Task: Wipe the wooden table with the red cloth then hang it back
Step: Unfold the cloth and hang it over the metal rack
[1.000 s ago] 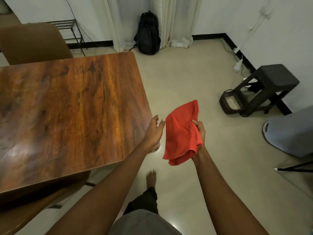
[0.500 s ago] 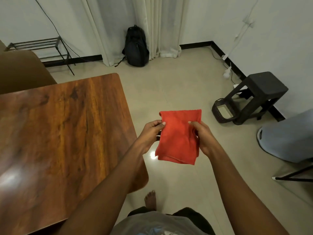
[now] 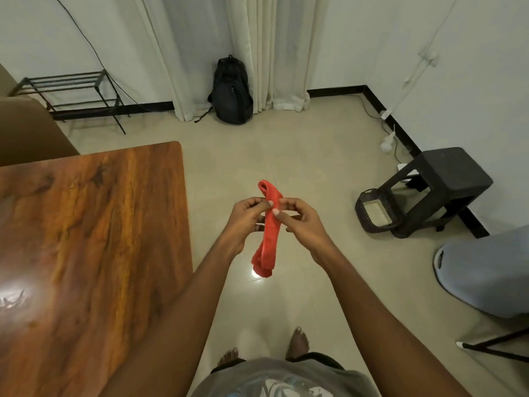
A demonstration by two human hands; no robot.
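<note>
With both hands pinching it, I see cloth (image 3: 269,224) folded narrow, hanging over floor at 3 o'clock of worktop (image 3: 86,239). Left hand (image 3: 246,222) and right hand (image 3: 300,222) fingers closed on cloth.

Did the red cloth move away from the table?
Yes. The red cloth, pinched by the left hand and right hand, now hangs folded narrow over the floor, farther right of the wooden table edge than a second ago.
</note>
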